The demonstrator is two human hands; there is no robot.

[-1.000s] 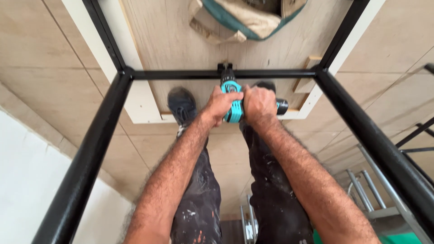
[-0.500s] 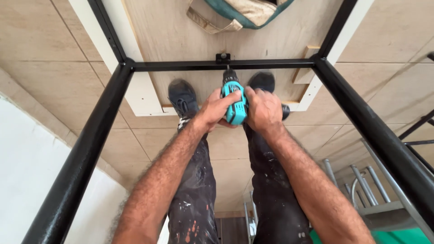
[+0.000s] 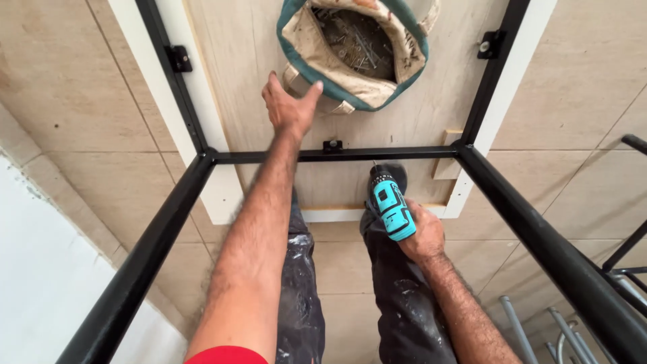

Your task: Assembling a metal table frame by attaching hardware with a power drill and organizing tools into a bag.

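- Left hand (image 3: pixel 290 108) is stretched forward with fingers spread apart, empty, its fingertips at the near rim of the cloth bag (image 3: pixel 354 50); I cannot tell whether they touch the fabric.
- Right hand (image 3: pixel 421 236) is clamped around the grip of the drill (image 3: pixel 392 209), held low and close to the body, with the bit pointing away toward the crossbar (image 3: pixel 337 155).
- Drill: turquoise body with a black chuck and a thin bit; the tip sits just short of the crossbar, not against any bracket.
- Work done, as judged: a small black bracket (image 3: pixel 332 145) sits on the crossbar just beyond the drill tip, between the two hands. Two more brackets show on the side rails, one to the left of the left hand (image 3: pixel 179 58) and one beyond the right hand, on the far rail (image 3: pixel 490 44). Whether each carries all its screws is too small to tell.
- Work left, as judged: the left hand's reach for the bag suggests more fasteners are wanted; driving is paused.
- Cloth bag: beige with a green rim, open at the top, holding loose screws, lying on the wooden panel (image 3: pixel 236 81) ahead of the left hand.
- Black metal frame (image 3: pixel 162 222) runs along both sides of the arms and rests over the white-edged panel.
- Grey metal tubes (image 3: pixel 559 330) lie to the right of the right forearm.
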